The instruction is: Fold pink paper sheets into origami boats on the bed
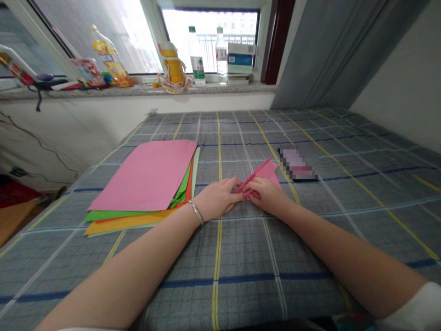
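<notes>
A small folded piece of pink paper [269,173] is held low over the plaid cloth, its pointed end aimed up and to the right. My left hand [220,197], with a silver bangle at the wrist, pinches the paper's near left end. Close beside it, my right hand [263,193] grips the same paper along its lower edge, fingers curled over a fold. The fingertips of both hands nearly meet and cover the part of the paper between them. To the left lies a stack of coloured sheets with a large pink sheet [148,172] on top.
A phone [296,164], its screen blurred, lies right of my hands. The plaid cloth [248,257] covers the whole surface. On the sill [138,93] stand a yellow drink bottle [110,57], a yellow flask [174,69], two clear bottles and boxes [240,59]. A grey curtain [324,55] hangs at right.
</notes>
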A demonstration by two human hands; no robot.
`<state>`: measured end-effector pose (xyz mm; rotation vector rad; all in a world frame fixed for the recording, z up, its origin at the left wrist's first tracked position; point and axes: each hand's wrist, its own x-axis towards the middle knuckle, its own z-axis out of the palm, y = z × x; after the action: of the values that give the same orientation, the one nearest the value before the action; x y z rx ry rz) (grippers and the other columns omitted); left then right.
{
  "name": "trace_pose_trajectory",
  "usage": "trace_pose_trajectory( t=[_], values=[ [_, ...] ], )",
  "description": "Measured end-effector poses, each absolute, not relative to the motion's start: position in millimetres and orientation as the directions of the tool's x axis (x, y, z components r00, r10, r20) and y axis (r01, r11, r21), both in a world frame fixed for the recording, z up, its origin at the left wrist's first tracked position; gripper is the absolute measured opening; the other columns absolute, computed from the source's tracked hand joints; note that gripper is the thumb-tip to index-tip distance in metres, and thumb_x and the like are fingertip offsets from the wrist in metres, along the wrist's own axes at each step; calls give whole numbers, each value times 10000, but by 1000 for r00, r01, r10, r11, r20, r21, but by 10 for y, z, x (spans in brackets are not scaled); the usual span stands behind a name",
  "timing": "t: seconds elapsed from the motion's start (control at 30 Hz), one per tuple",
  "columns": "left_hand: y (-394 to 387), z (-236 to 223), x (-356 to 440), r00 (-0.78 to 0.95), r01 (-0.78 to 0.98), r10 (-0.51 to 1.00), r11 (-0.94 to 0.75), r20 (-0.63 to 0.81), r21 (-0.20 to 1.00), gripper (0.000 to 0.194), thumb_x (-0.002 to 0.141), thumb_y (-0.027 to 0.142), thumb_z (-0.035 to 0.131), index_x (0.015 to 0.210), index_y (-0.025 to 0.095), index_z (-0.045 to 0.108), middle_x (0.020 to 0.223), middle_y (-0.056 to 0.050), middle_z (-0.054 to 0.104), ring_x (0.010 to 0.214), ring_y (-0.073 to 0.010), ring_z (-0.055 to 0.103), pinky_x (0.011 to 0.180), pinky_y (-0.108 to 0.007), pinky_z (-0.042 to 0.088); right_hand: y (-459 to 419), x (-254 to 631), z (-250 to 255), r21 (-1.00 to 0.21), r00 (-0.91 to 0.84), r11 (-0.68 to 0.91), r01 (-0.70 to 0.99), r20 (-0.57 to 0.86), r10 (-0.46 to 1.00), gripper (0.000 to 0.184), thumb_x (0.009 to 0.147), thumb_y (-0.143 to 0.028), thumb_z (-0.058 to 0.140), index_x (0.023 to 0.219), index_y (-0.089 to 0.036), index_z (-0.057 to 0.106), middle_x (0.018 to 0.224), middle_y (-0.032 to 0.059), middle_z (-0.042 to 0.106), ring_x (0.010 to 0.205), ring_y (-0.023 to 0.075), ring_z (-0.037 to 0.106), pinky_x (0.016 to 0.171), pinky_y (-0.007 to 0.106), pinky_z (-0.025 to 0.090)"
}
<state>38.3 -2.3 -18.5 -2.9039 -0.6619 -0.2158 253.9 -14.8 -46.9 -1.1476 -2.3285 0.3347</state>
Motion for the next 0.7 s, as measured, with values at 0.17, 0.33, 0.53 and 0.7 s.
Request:
trace_pose_trajectory(
  t=[0.17,0.33,0.53,0.7],
  values=[
    [-1,-163,342,917,388,372,-916,143,-104,254,918,209,467,1110,252,627,1163,-68,574,963,-200,562,850,-341,500,-151,2547,-465,-381,-512,615,690,345,787,88,821,-131,581,863,-164,651,860,61,637,839,184,573,765,307,455],
    [-3,-146,296,909,396,384,-917,160,-47,211,917,188,474,1021,231,652,1123,-50,615,950,-181,579,870,-319,490,-153,2559,-467,-396,-507,614,683,348,789,147,818,-115,577,912,-174,673,891,60,649,860,176,583,789,300,459],
    [-16,-81,284,922,381,375,-923,94,-56,186,914,184,481,955,199,662,957,-48,644,884,-178,593,830,-310,495,-154,2568,-454,-390,-512,625,677,361,779,184,799,-85,573,916,-168,688,892,70,667,855,177,596,788,309,473],
    [-27,-68,286,929,368,361,-926,88,-87,173,909,197,484,932,179,655,913,-59,636,870,-184,595,819,-314,495,-148,2588,-451,-371,-545,663,650,380,747,201,808,-76,563,926,-169,696,914,72,679,887,184,595,819,328,475]
  ],
)
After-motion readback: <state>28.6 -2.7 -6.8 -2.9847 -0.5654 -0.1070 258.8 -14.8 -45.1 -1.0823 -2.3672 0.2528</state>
